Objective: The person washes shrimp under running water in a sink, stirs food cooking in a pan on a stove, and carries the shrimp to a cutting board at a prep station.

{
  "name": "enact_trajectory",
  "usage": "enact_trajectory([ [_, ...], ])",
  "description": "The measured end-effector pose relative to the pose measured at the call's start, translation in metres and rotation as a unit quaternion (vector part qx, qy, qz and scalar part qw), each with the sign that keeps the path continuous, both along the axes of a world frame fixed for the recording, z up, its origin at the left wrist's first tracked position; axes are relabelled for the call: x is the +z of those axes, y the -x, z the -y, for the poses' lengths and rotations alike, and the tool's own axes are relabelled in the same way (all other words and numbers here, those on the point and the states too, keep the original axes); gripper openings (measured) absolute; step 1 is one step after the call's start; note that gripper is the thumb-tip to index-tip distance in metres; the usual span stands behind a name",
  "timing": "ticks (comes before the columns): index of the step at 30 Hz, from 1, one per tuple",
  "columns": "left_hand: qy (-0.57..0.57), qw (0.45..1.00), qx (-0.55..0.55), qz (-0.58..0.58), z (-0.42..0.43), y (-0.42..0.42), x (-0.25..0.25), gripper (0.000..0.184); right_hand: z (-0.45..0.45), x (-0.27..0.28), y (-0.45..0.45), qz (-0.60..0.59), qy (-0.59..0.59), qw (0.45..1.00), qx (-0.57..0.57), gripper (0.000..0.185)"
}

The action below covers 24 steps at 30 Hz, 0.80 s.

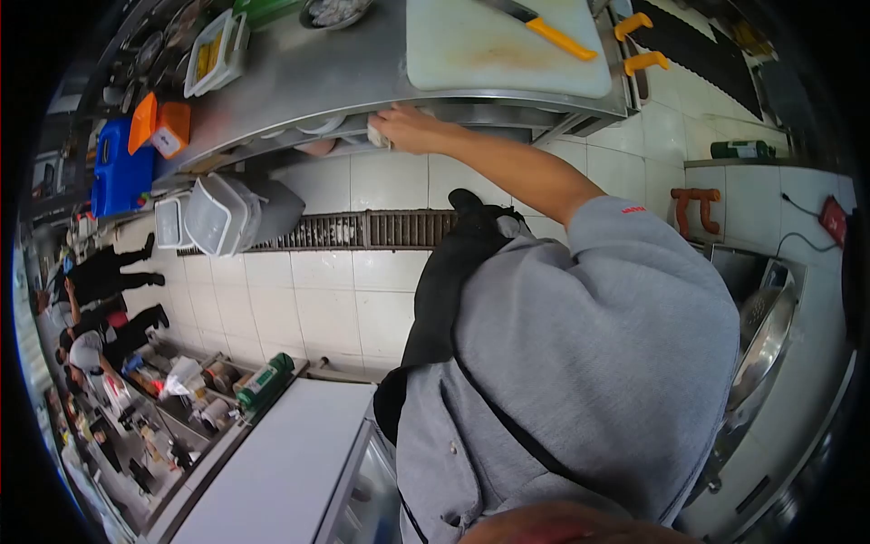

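Note:
My right hand [400, 126] reaches under the front edge of the steel counter [335, 68], at the level of the shelf below. Its fingers are closed on a small whitish thing [377, 136] that looks like a bunched cloth, mostly covered by the hand. Close by on the lower shelf are pale, rounded containers [317, 145], partly hidden by the counter edge. Above on the counter lies a white cutting board [489, 68] with a yellow-handled knife [560, 39] on it. My left hand is out of the frame.
Two more yellow handles [645, 63] stick out at the counter's right end. Left are a bowl [335, 11], an orange container [170, 130], a blue jerrycan [120, 168] and clear plastic tubs [220, 215]. A drain grate [362, 230] crosses the floor. Other people [100, 276] stand far left.

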<state>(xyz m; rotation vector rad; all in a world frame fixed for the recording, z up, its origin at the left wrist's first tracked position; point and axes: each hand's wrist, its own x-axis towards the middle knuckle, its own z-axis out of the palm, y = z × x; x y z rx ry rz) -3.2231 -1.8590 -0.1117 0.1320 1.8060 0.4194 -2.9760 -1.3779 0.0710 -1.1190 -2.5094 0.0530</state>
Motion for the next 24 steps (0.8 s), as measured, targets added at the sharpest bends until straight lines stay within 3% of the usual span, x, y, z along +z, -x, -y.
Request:
enact_trajectory([
  [1, 0.001, 1.0, -0.005, 0.004, 0.002, 0.003, -0.003, 0.027, 0.009, 0.006, -0.012, -0.075, 0.087, 0.99, 0.08, 0.039],
  [2, 0.004, 1.0, -0.007, 0.008, 0.004, 0.007, -0.005, 0.027, 0.008, 0.015, -0.026, -0.073, 0.08, 0.991, 0.072, 0.039],
  [4, 0.014, 1.0, -0.012, 0.016, 0.011, 0.012, -0.009, 0.027, 0.022, 0.049, -0.071, -0.078, 0.093, 0.99, -0.076, 0.041],
  [6, 0.022, 0.999, -0.021, 0.023, 0.012, 0.021, -0.012, 0.027, 0.019, 0.056, -0.126, -0.131, 0.028, 0.98, -0.149, 0.042],
  [8, 0.026, 0.999, -0.018, 0.024, 0.012, 0.029, -0.012, 0.027, 0.024, 0.065, -0.182, -0.087, -0.003, 0.964, -0.252, 0.036],
  [10, 0.025, 0.999, -0.02, 0.02, 0.009, 0.041, -0.009, 0.027, 0.039, 0.059, -0.224, 0.059, 0.065, 0.917, -0.389, 0.036],
  [11, 0.019, 1.0, -0.015, 0.014, 0.001, 0.045, -0.004, 0.027, 0.049, 0.043, -0.246, 0.204, 0.096, 0.911, -0.346, 0.026],
  [12, 0.006, 1.0, -0.001, 0.0, -0.01, 0.05, 0.001, 0.027, 0.069, 0.054, -0.252, 0.226, 0.121, 0.928, -0.271, 0.02],
  [13, -0.012, 1.0, 0.013, -0.021, -0.021, 0.052, 0.006, 0.027, 0.072, 0.009, -0.282, 0.208, 0.068, 0.956, -0.196, 0.025],
  [14, -0.044, 0.997, 0.021, -0.055, -0.037, 0.047, 0.012, 0.026, 0.09, 0.025, -0.282, 0.133, 0.142, 0.955, -0.222, 0.032],
  [15, -0.064, 0.993, 0.035, -0.097, -0.042, 0.049, 0.018, 0.024, 0.088, 0.03, -0.298, 0.18, 0.206, 0.933, -0.236, 0.039],
  [16, -0.088, 0.989, 0.052, -0.11, -0.047, 0.049, 0.022, 0.025, 0.092, 0.039, -0.315, 0.066, 0.213, 0.939, -0.261, 0.038],
  [17, -0.111, 0.985, 0.06, -0.12, -0.05, 0.041, 0.026, 0.026, 0.085, -0.006, -0.378, 0.111, 0.109, 0.94, -0.303, 0.038],
  [18, -0.124, 0.98, 0.076, -0.136, -0.054, 0.032, 0.028, 0.025, 0.076, -0.007, -0.407, 0.044, 0.066, 0.942, -0.326, 0.038],
  [19, -0.132, 0.977, 0.078, -0.147, -0.06, 0.024, 0.028, 0.025, 0.066, -0.013, -0.42, 0.059, 0.011, 0.925, -0.375, 0.044],
  [20, -0.12, 0.979, 0.069, -0.149, -0.061, 0.018, 0.024, 0.027, 0.058, -0.018, -0.42, 0.013, 0.043, 0.91, -0.412, 0.051],
  [21, -0.107, 0.982, 0.045, -0.147, -0.064, 0.009, 0.014, 0.03, 0.052, -0.028, -0.411, 0.059, 0.049, 0.89, -0.448, 0.051],
  [22, -0.095, 0.952, -0.146, -0.25, -0.054, 0.003, -0.018, 0.033, 0.057, -0.04, -0.405, 0.111, 0.057, 0.864, -0.488, 0.052],
  [23, -0.078, 0.876, -0.33, -0.344, -0.057, 0.004, -0.042, 0.036, 0.058, -0.048, -0.407, 0.167, 0.056, 0.879, -0.443, 0.052],
  [24, -0.059, 0.907, -0.351, -0.226, -0.071, -0.002, -0.02, 0.036, 0.066, -0.043, -0.4, 0.084, 0.026, 0.921, -0.38, 0.05],
])
